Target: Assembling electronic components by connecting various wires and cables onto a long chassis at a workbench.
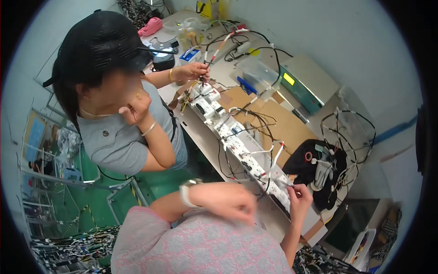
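Observation:
A long white fixture board (235, 144) with several connector blocks runs diagonally across the table. At its near end, my right hand (299, 201) is closed in a pinch beside the board; what it holds is too small to make out. My left hand (226, 201) hangs in front of my chest, away from the board, its fingers smeared by motion. A white band circles that wrist. Close to my right hand, white-sleeved cables (274, 160) rise from the board. Black wires (262, 118) arch over its middle.
At the board's far end, a co-worker in a black cap (102, 43) holds a cable bundle (204, 75) in one hand. A tester box (303, 84) with a lit yellow display stands behind the board. Black cloth (335, 162) with connectors and tape lies to the right.

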Available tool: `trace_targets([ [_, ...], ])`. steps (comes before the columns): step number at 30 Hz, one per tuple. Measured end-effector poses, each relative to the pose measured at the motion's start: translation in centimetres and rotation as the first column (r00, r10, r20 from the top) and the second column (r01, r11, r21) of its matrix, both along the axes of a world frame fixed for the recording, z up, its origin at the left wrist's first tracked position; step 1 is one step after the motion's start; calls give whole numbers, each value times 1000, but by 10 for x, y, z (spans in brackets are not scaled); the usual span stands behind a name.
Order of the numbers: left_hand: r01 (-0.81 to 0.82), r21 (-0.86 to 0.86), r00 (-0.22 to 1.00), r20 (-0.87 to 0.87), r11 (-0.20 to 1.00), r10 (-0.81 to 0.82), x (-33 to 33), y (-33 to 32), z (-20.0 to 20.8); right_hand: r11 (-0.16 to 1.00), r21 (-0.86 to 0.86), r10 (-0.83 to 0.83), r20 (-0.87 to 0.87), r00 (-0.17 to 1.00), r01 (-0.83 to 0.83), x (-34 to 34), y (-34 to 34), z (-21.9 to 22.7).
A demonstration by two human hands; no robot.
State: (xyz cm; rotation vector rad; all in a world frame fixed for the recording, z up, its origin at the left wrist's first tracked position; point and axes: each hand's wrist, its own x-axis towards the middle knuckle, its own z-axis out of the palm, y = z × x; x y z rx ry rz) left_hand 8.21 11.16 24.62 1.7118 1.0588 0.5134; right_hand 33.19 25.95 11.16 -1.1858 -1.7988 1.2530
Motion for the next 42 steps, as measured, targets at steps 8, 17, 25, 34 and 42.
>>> trace_targets([
  [8, -986, 154, 45, -132, 65, 990, -125, -11, -261, 995, -48, -92, -161, 983, 85, 10, 21, 2],
  [17, -929, 350, 283, 462, 121, 841, -15, -8, -135, 986, -82, -146, -9, 989, 145, 28, 6, 15],
  [25, -513, 400, 855, 311, 759, 415, 95, 93, -95, 981, -190, -102, -309, 946, 44, 30, -4, 11],
  [34, -228, 513, 965, 3, 828, 264, 82, 142, -102, 997, -75, 6, -45, 999, -10, 23, 12, 21],
  [42, -290, 199, 931, -166, 936, 324, 61, 168, -133, 998, 49, 34, 133, 991, -41, 21, 35, -11],
])
